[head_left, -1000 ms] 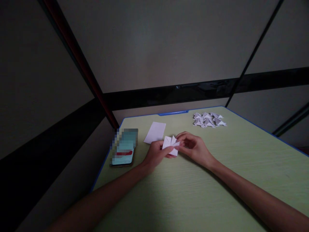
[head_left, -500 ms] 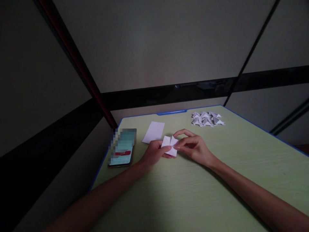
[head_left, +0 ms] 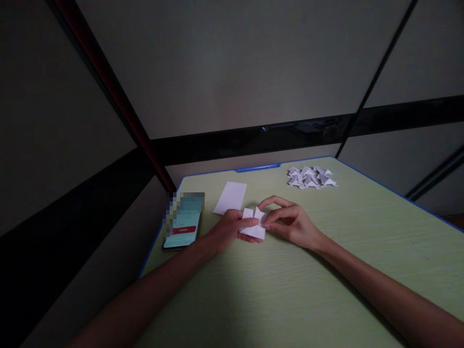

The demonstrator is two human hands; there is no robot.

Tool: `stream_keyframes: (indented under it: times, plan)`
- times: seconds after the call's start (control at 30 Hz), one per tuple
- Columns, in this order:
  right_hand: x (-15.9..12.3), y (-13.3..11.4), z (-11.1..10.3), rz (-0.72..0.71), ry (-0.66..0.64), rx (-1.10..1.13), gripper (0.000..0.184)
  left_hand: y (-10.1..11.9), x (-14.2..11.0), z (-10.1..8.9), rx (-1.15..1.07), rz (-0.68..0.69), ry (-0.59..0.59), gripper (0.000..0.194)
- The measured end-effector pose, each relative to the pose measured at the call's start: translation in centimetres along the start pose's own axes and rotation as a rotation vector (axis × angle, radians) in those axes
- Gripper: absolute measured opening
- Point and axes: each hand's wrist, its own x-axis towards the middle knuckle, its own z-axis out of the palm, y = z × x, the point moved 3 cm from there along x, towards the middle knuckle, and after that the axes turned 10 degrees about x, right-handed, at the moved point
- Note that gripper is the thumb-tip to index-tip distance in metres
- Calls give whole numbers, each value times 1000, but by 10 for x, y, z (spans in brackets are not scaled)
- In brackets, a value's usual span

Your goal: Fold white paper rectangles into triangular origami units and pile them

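Observation:
A small white folded paper (head_left: pixel 253 231) is held above the table between both hands. My left hand (head_left: pixel 232 226) grips it from the left, thumb across its top face and fingers underneath. At its right edge, my right hand (head_left: pixel 288 220) pinches a flap between thumb and forefinger. One pointed flap stands up near the middle of the paper. Behind my left hand lies a sheet of white paper (head_left: pixel 231 197). Farther back on the right sit several folded paper figures (head_left: pixel 311 177) in two rows.
A phone (head_left: pixel 184 222) with its screen lit lies at the left edge of the pale green table (head_left: pixel 290 290). A blue strip (head_left: pixel 258 168) runs along the table's far edge. Grey panels with a dark band (head_left: pixel 253 135) rise right behind the table.
The left thumb has slid farther across the folded paper, and the paper has turned and shifted slightly left. The right fingers stay at its right edge. Other things have not moved.

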Motion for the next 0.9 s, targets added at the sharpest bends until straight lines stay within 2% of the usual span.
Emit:
stream_keyframes:
  times: [0.13, 0.4, 0.57, 0.9]
  plan:
    - [1, 4, 1, 51, 52, 77, 5, -2, 0, -1, 68, 67, 24, 27]
    - [0, 12, 4, 218, 229, 163, 15, 0, -4, 5, 67, 119, 224, 29]
    - [0, 15, 7, 304, 265, 226, 14, 1, -4, 6, 85, 137, 326, 30]
    - [0, 15, 6, 320, 255, 333, 14, 2, -5, 7, 84, 150, 321, 29]
